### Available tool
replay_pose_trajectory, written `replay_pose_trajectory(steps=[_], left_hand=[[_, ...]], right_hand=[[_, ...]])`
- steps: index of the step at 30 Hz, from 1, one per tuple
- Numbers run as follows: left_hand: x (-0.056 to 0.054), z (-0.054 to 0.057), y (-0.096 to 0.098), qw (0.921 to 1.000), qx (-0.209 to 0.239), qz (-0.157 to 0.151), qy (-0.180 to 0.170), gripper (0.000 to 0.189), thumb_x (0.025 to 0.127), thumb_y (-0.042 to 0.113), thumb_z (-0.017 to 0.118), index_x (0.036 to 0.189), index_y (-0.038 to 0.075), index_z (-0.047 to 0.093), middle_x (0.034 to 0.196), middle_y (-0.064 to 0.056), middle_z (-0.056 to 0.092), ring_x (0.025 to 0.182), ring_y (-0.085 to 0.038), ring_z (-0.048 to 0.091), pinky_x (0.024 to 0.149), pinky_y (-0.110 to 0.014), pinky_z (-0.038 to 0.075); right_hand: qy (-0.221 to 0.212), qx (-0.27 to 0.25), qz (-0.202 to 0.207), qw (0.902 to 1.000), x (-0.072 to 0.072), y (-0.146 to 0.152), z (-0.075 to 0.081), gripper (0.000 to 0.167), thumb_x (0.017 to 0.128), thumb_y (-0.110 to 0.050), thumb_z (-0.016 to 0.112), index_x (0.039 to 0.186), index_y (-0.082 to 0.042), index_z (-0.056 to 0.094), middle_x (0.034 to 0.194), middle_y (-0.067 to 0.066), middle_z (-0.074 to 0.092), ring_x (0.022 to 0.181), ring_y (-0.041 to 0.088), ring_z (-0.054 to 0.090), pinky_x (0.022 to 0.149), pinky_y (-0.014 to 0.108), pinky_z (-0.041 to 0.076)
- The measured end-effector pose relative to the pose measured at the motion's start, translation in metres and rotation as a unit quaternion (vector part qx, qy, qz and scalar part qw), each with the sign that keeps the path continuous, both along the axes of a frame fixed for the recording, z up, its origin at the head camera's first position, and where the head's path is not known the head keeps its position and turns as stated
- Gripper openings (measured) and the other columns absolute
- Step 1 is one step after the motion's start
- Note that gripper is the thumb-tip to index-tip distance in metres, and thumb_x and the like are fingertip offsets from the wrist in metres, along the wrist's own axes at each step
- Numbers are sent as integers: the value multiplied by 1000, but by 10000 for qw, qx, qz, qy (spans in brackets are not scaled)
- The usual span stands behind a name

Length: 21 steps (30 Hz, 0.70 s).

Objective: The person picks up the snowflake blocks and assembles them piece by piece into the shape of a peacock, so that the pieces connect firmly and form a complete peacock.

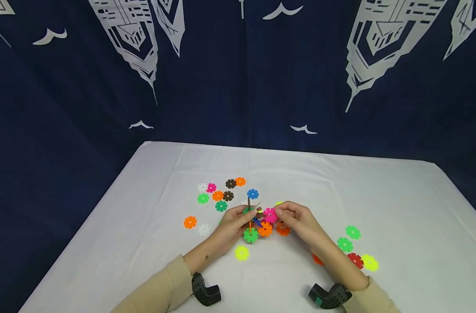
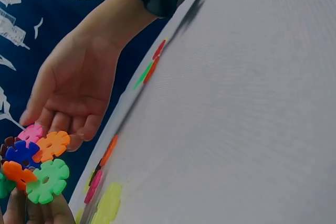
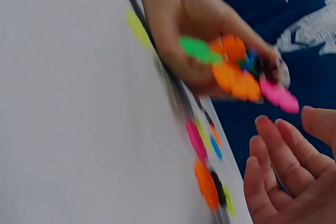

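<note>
My left hand (image 1: 236, 222) grips a built cluster of notched plastic discs, lifted above the table. The cluster joins a green disc (image 2: 47, 181), an orange disc (image 2: 54, 145), a blue disc (image 2: 21, 154) and a pink disc (image 1: 270, 215), plus brown and white pieces partly hidden by fingers. At the cluster's pink side is my right hand (image 1: 300, 219). In the right wrist view its thumb and fingers (image 3: 289, 156) are spread and loosely bent, with the thumb tip close to the pink disc's edge. Whether the thumb touches it I cannot tell.
Loose discs lie on the white tablecloth (image 1: 163, 261). Several are behind my left hand, among them a blue disc (image 1: 252, 194) and an orange disc (image 1: 190, 222). A yellow disc (image 1: 242, 253) lies in front. More, including a red disc (image 1: 355, 260), lie beyond my right forearm.
</note>
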<state>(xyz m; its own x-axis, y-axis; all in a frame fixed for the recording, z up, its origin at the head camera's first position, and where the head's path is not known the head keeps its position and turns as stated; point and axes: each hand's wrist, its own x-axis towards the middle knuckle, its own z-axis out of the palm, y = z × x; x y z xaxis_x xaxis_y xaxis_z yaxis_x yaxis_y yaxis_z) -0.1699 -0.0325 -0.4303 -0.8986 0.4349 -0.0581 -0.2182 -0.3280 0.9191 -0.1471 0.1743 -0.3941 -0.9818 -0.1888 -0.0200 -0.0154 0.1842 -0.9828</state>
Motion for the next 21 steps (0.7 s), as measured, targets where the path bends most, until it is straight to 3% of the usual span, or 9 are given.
replay_pose_trajectory(steps=[4,10,17,21], left_hand=[[0,-1,2,9999,-115,38,-7,31,91,17,63,110,-8,59,104,-11,65,89,-16,59,82,-26,49],[0,-4,1,9996,-270,-102,-62,28,90,16,64,105,-8,64,106,-14,66,100,-19,60,87,-29,47],[-1,-3,-1,9985,-246,-409,273,32,92,17,61,108,-11,62,102,-12,67,100,-20,59,89,-31,47],[-2,-3,-1,9978,-236,-545,281,32,92,16,62,110,-10,61,101,-9,67,98,-20,59,89,-31,46]], right_hand=[[444,940,-336,9940,-14,17,1,22,94,-14,58,106,4,63,89,13,64,77,28,56,60,27,48],[1082,2513,-822,9583,-33,24,-13,18,88,-9,64,103,0,66,85,7,58,74,21,49,62,28,43],[1436,3198,-617,9345,-41,17,-25,26,80,-11,75,102,0,67,85,7,53,79,24,47,69,37,41],[1381,3302,-706,9311,-39,15,-27,25,79,-9,75,99,-1,63,85,6,52,82,26,47,72,39,40]])
